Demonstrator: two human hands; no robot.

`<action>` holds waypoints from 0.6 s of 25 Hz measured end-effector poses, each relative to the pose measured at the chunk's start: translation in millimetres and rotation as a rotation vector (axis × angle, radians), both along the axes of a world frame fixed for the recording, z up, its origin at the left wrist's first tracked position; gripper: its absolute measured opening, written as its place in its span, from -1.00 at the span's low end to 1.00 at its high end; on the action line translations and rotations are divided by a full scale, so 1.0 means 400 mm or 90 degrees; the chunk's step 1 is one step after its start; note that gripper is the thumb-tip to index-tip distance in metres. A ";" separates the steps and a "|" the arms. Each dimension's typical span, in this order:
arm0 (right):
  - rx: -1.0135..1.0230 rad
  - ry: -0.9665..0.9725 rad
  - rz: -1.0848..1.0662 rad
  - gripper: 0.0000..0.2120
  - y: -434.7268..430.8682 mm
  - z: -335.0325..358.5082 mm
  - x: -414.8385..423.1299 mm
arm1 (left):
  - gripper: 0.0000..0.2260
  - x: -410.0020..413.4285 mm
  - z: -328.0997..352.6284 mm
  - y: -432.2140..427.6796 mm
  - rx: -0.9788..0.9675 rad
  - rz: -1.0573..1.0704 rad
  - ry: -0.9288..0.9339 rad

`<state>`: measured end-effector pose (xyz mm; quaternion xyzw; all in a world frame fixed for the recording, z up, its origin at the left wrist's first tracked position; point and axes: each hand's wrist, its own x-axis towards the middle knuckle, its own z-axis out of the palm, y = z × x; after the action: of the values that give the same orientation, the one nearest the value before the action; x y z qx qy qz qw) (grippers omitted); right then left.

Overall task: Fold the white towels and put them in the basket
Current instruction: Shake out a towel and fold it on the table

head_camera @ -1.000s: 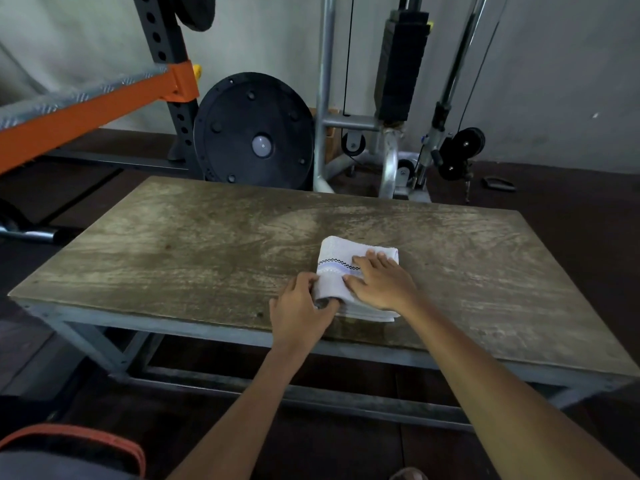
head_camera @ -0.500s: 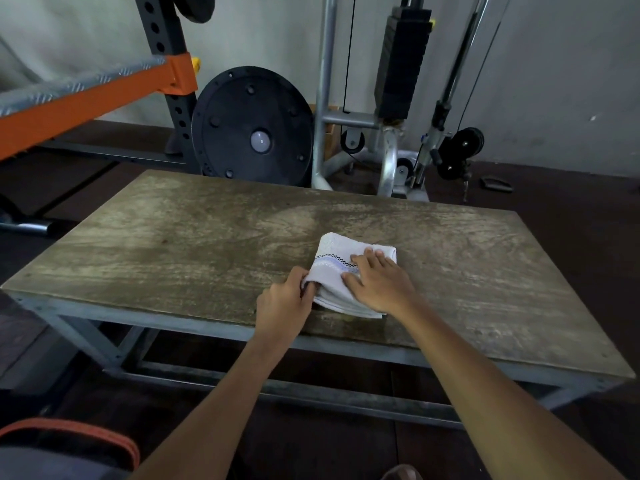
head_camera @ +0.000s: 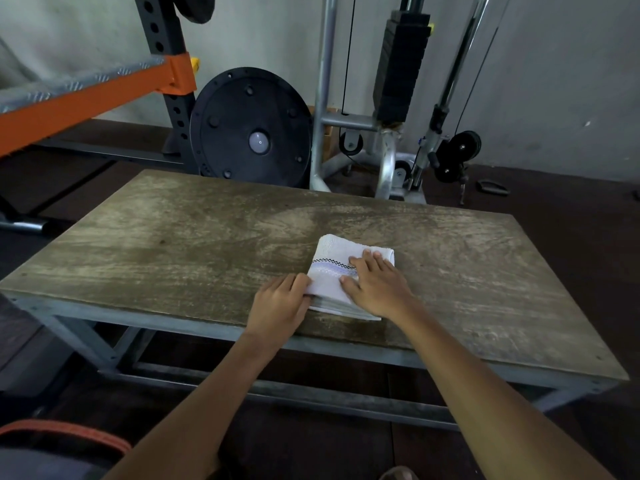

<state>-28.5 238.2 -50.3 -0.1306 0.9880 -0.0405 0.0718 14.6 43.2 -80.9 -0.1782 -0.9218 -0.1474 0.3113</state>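
Near the front edge of the table [head_camera: 173, 244], a white towel [head_camera: 332, 254] lies folded into a small thick square: folding looks nearly done, and moving it to the basket, not surely identifiable here, is left. The left hand [head_camera: 280, 306] pinches the towel's left edge with curled fingers; the right hand [head_camera: 377, 287] presses flat on top, fingers straight

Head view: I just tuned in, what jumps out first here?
A folded white towel lies near the front edge of a worn wooden table, the right hand pressing flat on it and the left hand gripping its left edge. Behind the table stands a big black weight plate.
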 end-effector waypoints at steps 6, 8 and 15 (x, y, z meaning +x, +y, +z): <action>-0.042 -0.001 -0.004 -0.41 0.012 -0.008 0.003 | -0.80 0.017 -0.003 0.012 0.174 0.076 -0.148; -0.053 0.000 0.002 -0.40 0.018 -0.011 0.006 | -0.72 0.020 0.005 0.019 0.248 0.113 -0.254; -0.053 0.001 0.020 -0.40 0.030 -0.024 -0.007 | -0.46 0.017 0.010 -0.017 0.244 0.034 -0.385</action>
<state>-31.3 250.3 -60.0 -0.1490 0.9833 -0.0805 0.0661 21.6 36.3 -76.8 -0.0410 -0.9321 -0.3554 0.0560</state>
